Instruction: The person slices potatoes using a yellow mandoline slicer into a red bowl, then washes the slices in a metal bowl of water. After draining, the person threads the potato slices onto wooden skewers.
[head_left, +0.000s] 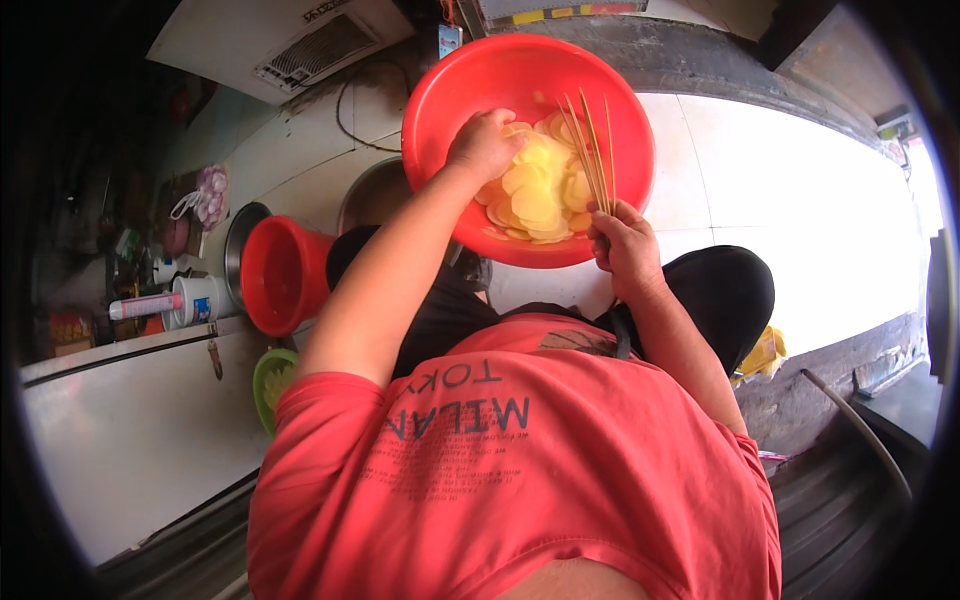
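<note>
A large red plastic basin (442, 97) is in front of me, with a heap of thin, round, pale yellow slices (534, 202), which look like potato, inside it. My left hand (486, 148) reaches over the basin's left side, its fingers at the upper left of the heap. Its fingertips are partly hidden, so whether a slice is between them is unclear. Near the basin's lower right rim, my right hand (625, 244) grips several thin wooden skewers (592, 161) by their lower ends. They fan out over the basin and carry no slices that I can see.
To the left stand a red bucket (274, 274), a metal basin (246, 225) behind it, and a green container (271, 386) with pale slices. A white bucket (202, 301) is farther left. A white cabinet (150, 435) is at lower left. My knees flank the red basin.
</note>
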